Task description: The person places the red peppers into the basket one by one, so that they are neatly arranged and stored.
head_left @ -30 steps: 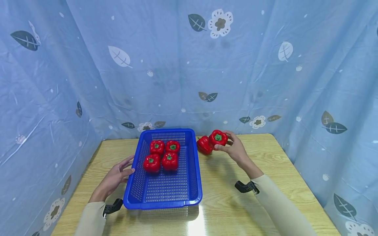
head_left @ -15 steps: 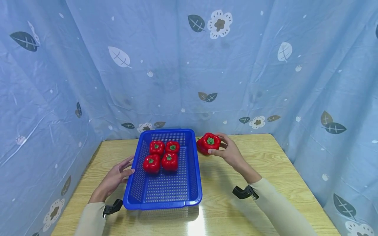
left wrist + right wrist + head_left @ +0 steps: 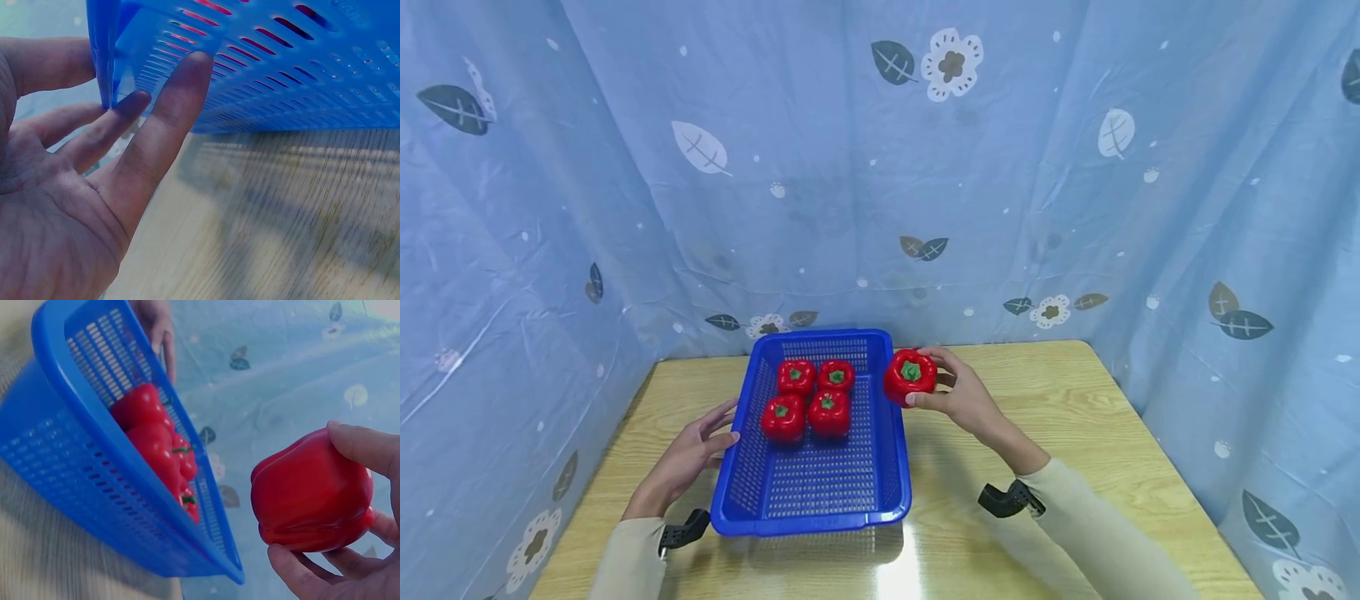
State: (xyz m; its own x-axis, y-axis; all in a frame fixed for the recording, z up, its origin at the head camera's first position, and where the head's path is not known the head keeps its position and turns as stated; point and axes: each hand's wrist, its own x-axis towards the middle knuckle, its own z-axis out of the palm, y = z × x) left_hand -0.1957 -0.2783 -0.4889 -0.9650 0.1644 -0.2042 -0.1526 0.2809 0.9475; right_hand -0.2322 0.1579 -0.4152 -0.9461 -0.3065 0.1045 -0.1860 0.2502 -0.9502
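Note:
My right hand [image 3: 962, 400] grips a red bell pepper [image 3: 910, 377] between thumb and fingers, its green stem facing up. In the head view this pepper overlaps the right rim of a blue plastic basket [image 3: 808, 525]; the right wrist view shows it raised beside the basket, apart from it. Four-lobed red peppers [image 3: 783, 418] sit grouped in the far left part of the basket, several in all. My left hand [image 3: 688, 458] lies against the basket's left side. In the left wrist view its outstretched fingers [image 3: 169, 119] touch the slotted wall under the rim.
A wooden table [image 3: 1037, 375] bears the basket, with blue patterned curtains [image 3: 820, 167] behind and at both sides. Another pepper, seen earlier on the table right of the basket, is nearly all hidden behind the held one. Black wrist cameras [image 3: 685, 531] sit at both cuffs.
My right hand has carried the pepper leftward, from over the table to the basket's right rim, covering the pepper lying there. The left hand and basket have stayed in place.

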